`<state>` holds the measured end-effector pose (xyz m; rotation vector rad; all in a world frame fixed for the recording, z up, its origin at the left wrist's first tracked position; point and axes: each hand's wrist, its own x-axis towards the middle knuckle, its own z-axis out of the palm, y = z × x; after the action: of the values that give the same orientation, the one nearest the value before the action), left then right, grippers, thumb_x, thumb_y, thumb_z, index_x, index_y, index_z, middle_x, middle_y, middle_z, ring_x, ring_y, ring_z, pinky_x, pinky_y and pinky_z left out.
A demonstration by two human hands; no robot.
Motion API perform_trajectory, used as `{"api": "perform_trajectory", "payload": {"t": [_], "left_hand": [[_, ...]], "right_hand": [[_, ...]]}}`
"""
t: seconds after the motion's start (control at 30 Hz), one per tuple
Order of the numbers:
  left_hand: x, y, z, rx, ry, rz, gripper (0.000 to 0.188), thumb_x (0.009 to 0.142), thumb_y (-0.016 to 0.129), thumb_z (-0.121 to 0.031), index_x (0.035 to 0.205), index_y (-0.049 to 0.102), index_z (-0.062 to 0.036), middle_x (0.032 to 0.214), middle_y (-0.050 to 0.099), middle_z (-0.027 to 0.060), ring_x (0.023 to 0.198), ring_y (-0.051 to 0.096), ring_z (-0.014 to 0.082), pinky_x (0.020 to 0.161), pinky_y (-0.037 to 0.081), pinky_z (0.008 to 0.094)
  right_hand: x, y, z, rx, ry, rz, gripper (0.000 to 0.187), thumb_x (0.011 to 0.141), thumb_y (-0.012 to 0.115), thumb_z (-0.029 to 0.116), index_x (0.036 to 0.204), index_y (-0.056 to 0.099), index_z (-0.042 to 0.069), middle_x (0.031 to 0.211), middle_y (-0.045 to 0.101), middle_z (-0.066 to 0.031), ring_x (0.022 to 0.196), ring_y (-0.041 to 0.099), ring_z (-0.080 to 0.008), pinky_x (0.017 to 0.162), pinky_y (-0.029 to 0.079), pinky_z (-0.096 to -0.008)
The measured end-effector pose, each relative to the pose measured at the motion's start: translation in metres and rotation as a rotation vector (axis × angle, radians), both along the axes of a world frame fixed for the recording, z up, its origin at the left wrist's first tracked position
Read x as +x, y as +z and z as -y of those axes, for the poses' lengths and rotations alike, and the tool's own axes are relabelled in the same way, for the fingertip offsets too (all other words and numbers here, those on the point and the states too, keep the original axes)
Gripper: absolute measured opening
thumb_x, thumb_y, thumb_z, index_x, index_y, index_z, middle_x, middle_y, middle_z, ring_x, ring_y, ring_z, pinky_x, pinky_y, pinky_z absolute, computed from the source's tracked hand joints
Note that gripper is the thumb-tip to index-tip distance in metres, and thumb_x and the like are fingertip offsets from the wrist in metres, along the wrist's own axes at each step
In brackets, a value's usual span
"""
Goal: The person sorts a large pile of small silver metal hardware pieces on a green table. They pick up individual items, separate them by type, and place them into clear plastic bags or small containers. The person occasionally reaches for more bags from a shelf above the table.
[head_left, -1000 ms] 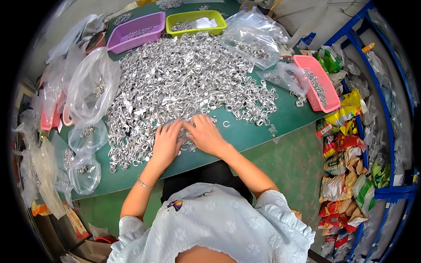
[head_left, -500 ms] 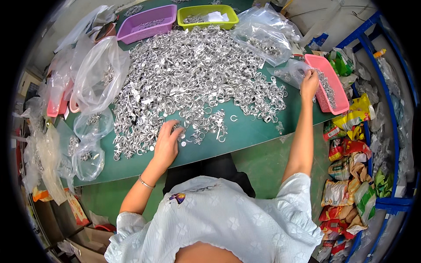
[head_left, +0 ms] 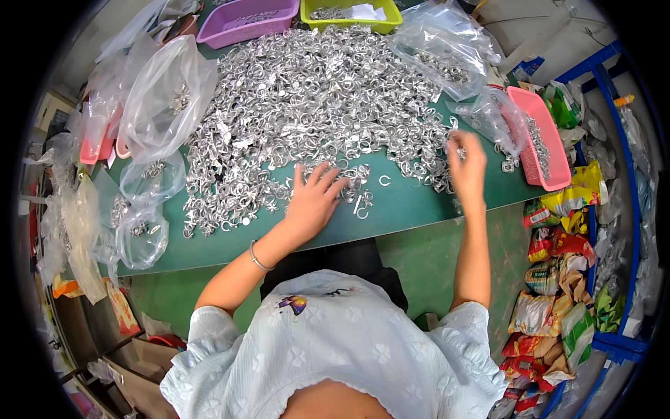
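Head view: a broad heap of silvery metal pieces (head_left: 300, 98) covers most of the smooth green bench (head_left: 412, 209), a glinting tangle of open rings, small discs and flower-like shapes. The left hand (head_left: 315, 199) lies palm down at the heap's near edge, its grip loose, fingers spread and fingertips over the metal; I see nothing pinched between them. Just right of these fingers sits a small cluster (head_left: 361, 187) of pieces, with 1 C-shaped ring (head_left: 384, 180) lying apart on the bare green surface.

The right hand (head_left: 467, 164) is raised by the heap's right edge, fingers bent and motion-blurred, so I cannot tell how far its grip is open or whether it has hold of a piece.

Beyond the right hand, a crinkled clear bag (head_left: 492, 115) leans against a pink plastic tray (head_left: 558, 183), oblong and filled with finer metal bits. Behind the heap stand 2 more plastic trays, a purple tray (head_left: 248, 29) and a yellow-green tray (head_left: 352, 24). At left, a large filmy bag (head_left: 150, 119) gapes open above 2 smaller, rounded see-through bags (head_left: 142, 241) with metal inside. A thin, shiny bangle (head_left: 257, 258) rings the left wrist.
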<state>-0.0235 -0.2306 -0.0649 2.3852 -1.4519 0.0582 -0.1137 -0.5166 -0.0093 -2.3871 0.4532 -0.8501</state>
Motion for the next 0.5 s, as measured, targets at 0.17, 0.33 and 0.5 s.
{"api": "perform_trajectory", "payload": {"t": [0.17, 0.33, 0.5], "left_hand": [[-0.002, 0.007, -0.02, -0.079, 0.135, -0.035, 0.046, 0.072, 0.064, -0.007, 0.115, 0.05, -0.0117, 0.115, 0.047, 0.0067, 0.121, 0.037, 0.0283, 0.101, 0.015, 0.0643], [0.008, 0.004, -0.036, -0.199, 0.266, -0.032, 0.04, 0.069, 0.058, 0.003, 0.108, 0.051, -0.0069, 0.112, 0.048, 0.0086, 0.114, 0.043, 0.0275, 0.102, 0.018, 0.0614], [0.021, 0.007, -0.043, -0.435, 0.373, -0.167, 0.037, 0.073, 0.054, 0.005, 0.109, 0.052, -0.0025, 0.109, 0.053, 0.0146, 0.104, 0.051, 0.0327, 0.093, 0.038, 0.0417]], "right_hand": [[0.014, -0.032, -0.058, -0.308, 0.162, -0.186, 0.021, 0.073, 0.067, 0.012, 0.092, 0.061, 0.004, 0.089, 0.055, -0.0086, 0.089, 0.05, -0.0261, 0.078, 0.038, -0.0373], [0.032, -0.055, -0.066, -0.508, 0.065, -0.233, 0.027, 0.07, 0.068, 0.013, 0.094, 0.056, 0.007, 0.094, 0.052, -0.0073, 0.09, 0.047, -0.025, 0.075, 0.036, -0.0371], [0.024, -0.056, -0.06, -0.347, 0.193, -0.065, 0.016, 0.074, 0.064, 0.006, 0.087, 0.056, 0.007, 0.083, 0.054, -0.0055, 0.082, 0.049, -0.0261, 0.072, 0.036, -0.0373]]}}
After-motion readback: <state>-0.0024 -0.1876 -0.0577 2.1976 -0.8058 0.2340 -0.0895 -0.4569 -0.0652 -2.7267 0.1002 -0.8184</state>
